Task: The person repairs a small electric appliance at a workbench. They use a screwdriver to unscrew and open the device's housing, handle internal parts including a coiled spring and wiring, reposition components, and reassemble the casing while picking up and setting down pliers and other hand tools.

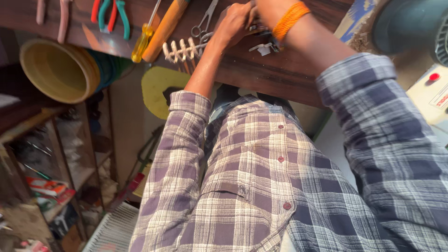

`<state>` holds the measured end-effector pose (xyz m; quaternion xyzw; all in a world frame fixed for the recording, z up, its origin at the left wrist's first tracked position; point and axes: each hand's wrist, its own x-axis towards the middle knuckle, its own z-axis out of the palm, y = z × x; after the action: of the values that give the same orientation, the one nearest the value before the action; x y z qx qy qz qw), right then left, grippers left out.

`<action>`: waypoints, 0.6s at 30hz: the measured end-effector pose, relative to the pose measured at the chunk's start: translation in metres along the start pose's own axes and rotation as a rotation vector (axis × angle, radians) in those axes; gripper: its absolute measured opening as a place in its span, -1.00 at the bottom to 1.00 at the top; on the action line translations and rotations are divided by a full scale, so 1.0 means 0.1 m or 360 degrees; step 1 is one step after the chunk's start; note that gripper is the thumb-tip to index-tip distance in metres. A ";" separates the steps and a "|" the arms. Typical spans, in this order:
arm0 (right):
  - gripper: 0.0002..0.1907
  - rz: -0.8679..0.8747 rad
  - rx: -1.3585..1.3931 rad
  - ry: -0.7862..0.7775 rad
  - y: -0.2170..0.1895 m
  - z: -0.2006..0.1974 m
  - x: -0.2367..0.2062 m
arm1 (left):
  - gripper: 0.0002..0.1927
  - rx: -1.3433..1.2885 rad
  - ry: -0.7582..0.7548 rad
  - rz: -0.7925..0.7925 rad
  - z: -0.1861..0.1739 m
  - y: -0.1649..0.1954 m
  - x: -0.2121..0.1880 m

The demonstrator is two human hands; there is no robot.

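My left hand [232,23] reaches up to the far edge of a dark wooden bench [275,74], fingers curled in a pinch on a small dark part [259,29]. My right hand [267,6] meets it there, mostly cut off by the frame's top edge. An orange thread band [290,18] is wrapped around the right wrist. Whether the right hand grips the part is hidden. Both sleeves and my checked shirt [261,186] fill the lower frame. A small white piece [263,48] lies just below the hands.
On the bench left of my hands lie scissors [205,22], a white wound strip [182,49], an orange wooden handle [165,28], a yellow-handled screwdriver [142,42] and pliers [112,14]. Stacked yellow tubs [58,70] and a cluttered shelf [51,177] stand left. At right are a green machine [410,25] and a white box with a red button [434,77].
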<state>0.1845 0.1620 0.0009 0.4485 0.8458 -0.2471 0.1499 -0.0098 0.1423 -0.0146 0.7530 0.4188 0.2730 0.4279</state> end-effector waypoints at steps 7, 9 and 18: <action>-0.71 -0.0062 -0.0127 -0.0101 0.44 -0.22 -0.24 | -0.70 0.0238 0.0065 0.0045 0.09 0.14 0.06; -0.75 -0.0030 -0.0067 -0.0077 0.43 -0.39 -0.42 | -0.71 0.0143 0.0096 0.0060 0.09 0.13 0.07; -0.75 0.0810 0.1999 0.0621 -0.32 -0.37 -1.87 | -0.82 0.0045 0.0369 0.0075 0.10 -0.08 0.11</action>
<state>0.2602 0.0388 0.1299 0.6702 0.4234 -0.5609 -0.2385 0.0003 0.1495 -0.0256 0.7320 0.4515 0.3622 0.3594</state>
